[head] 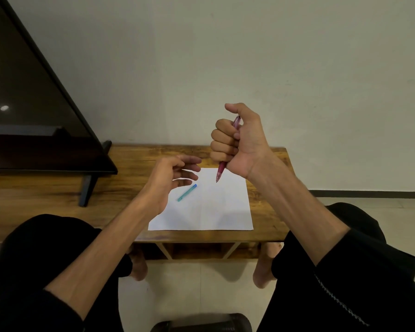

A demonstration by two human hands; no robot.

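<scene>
Two pens show: a pink pen [222, 167] stands clenched in the fist of the right hand [235, 140], its barrel mostly hidden by curled fingers, only the tip and top end peeking out above the white sheet [216, 212]; a teal pen [187, 192] lies slantwise on that sheet. One left hand [170, 173] hovers loose-fingered, grasping nothing, covering the sheet's far left corner. One wooden table [58, 200] bears the paper and a dark screen [22, 92], cut off at the left edge

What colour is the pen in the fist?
Pink pen, gripped in the right hand; head view.
</scene>
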